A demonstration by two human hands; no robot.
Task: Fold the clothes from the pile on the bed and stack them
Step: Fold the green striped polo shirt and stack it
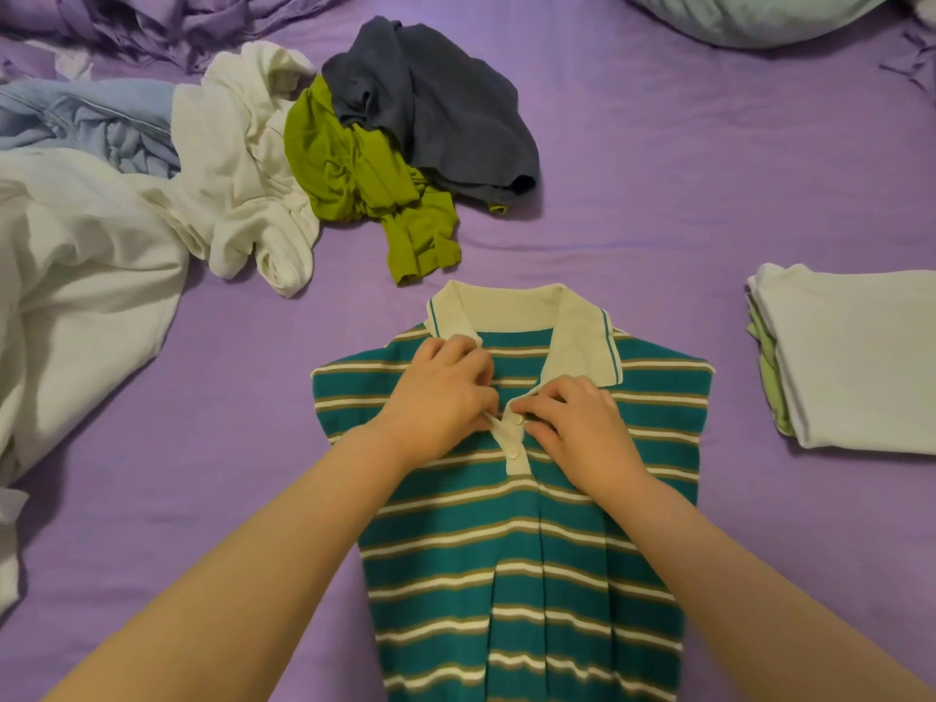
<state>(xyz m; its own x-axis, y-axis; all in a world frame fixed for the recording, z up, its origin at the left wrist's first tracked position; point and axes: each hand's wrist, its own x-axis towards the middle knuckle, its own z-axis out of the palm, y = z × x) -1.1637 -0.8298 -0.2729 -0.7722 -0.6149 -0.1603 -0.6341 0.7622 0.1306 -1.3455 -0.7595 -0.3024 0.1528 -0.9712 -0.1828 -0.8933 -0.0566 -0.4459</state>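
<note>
A teal polo shirt (506, 559) with white and tan stripes and a cream collar lies flat, front up, on the purple bed sheet (658, 169). My left hand (440, 397) and my right hand (577, 423) both pinch its cream button placket at the top button. An unfolded pile sits at the back left: a grey garment (445, 103), an olive green one (354, 179), a white one (238, 169), a light blue one (86, 124). A folded stack (856, 357), white on top with pale green beneath, lies at the right.
A large white garment (76, 276) spreads along the left edge. Crumpled purple bedding (152, 22) lies at the back left and a pale pillow (749, 12) at the back right. Bare sheet shows between the polo shirt and the folded stack.
</note>
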